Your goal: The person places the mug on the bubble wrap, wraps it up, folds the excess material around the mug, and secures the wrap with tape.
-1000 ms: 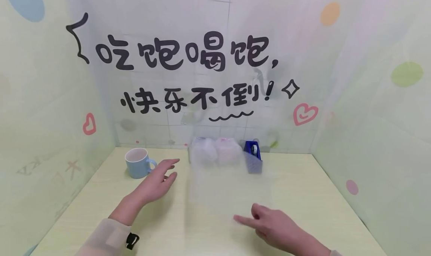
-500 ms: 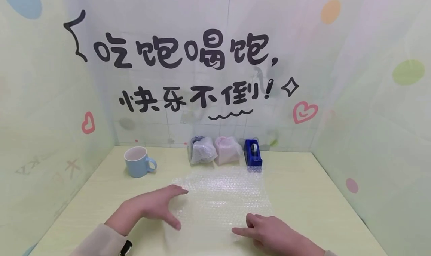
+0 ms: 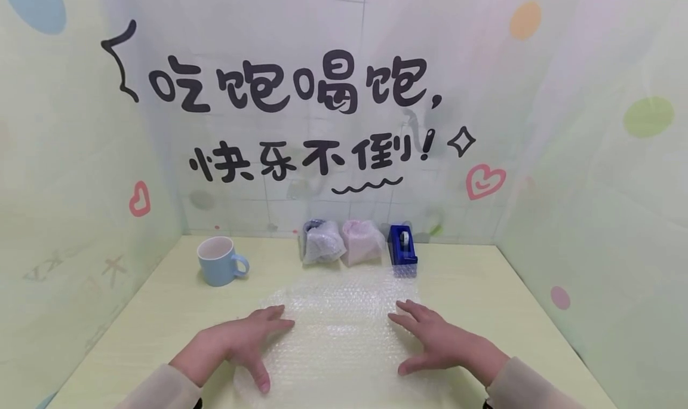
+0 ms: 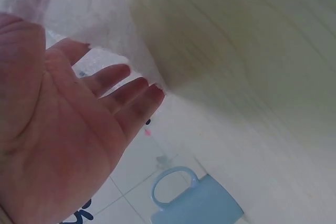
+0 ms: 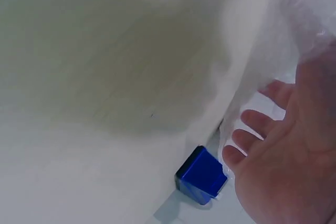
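A clear sheet of bubble wrap (image 3: 341, 331) spreads over the table in front of me, its far right corner reaching the tape dispenser's front. My left hand (image 3: 239, 340) is at the sheet's left edge, thumb apart and fingers extended. In the left wrist view the fingertips (image 4: 153, 94) meet the edge of the wrap. On the opposite side, my right hand (image 3: 438, 337) touches the sheet's right edge with spread fingers. The right wrist view shows its palm and the wrap's edge along the fingertips (image 5: 231, 156). Neither hand curls around anything.
A light blue mug (image 3: 217, 263) stands at the back left, handle to the right. Two bubble-wrapped bundles, one greyish (image 3: 325, 245) and one pinkish (image 3: 362, 245), sit at the back centre. Beside them is a blue tape dispenser (image 3: 403, 248). Patterned curtains (image 3: 349, 206) enclose the pale wooden table (image 3: 500, 313).
The bubble wrap has come down onto the table. My left hand moved from near the mug toward me to the sheet's left edge. My right hand unfolded from pointing to spread fingers.
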A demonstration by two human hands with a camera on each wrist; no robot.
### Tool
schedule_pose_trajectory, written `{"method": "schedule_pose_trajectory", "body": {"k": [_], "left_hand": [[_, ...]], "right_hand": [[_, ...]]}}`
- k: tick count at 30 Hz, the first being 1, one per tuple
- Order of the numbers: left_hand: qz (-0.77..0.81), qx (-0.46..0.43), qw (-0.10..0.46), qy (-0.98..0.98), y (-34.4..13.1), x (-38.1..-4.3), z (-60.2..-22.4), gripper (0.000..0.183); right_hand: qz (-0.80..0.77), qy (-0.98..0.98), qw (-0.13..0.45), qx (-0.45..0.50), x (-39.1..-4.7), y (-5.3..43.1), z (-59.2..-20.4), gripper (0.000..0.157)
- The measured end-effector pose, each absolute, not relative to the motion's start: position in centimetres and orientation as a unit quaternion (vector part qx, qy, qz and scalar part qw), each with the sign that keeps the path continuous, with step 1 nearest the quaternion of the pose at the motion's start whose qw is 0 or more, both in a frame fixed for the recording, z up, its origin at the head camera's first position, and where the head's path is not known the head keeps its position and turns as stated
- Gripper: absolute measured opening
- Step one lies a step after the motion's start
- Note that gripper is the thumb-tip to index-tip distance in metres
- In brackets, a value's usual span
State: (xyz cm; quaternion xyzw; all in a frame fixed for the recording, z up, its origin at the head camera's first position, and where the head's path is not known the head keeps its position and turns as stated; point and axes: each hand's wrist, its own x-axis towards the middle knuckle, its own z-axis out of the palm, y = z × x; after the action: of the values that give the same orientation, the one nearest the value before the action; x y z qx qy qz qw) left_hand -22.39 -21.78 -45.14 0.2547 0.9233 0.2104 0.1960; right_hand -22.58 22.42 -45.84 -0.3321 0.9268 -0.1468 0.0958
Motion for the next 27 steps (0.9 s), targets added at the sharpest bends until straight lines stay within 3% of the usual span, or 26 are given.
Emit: {"method": "schedule_pose_trajectory", "body": {"k": [5,12,20,24,27], "left_hand": [[0.195,0.259,0.184,0.928,-21.6,-22.4,-45.7,0.135],[0.160,0.243,0.187,0.938,-21.2,-22.6,-45.5,0.137],[0.166,0.248,0.186,0.936,-21.1,-22.7,-45.6,0.138],[0.188,0.267,0.165,0.931,-21.6,-23.0,-46.2,0.129],[0.204,0.285,0.136,0.927,-22.2,-23.4,-46.5,0.108]], "right_hand": [[-0.131,0.929,0.142,-0.317,-23.8,22.1,-46.6,0.125],[-0.142,0.929,0.208,-0.272,-24.9,21.9,-46.8,0.125],[-0.179,0.921,0.227,-0.262,-25.1,22.2,-46.9,0.126],[-0.182,0.921,0.226,-0.260,-25.1,22.1,-46.9,0.126],[-0.182,0.921,0.226,-0.259,-25.0,21.9,-46.8,0.125]]}}
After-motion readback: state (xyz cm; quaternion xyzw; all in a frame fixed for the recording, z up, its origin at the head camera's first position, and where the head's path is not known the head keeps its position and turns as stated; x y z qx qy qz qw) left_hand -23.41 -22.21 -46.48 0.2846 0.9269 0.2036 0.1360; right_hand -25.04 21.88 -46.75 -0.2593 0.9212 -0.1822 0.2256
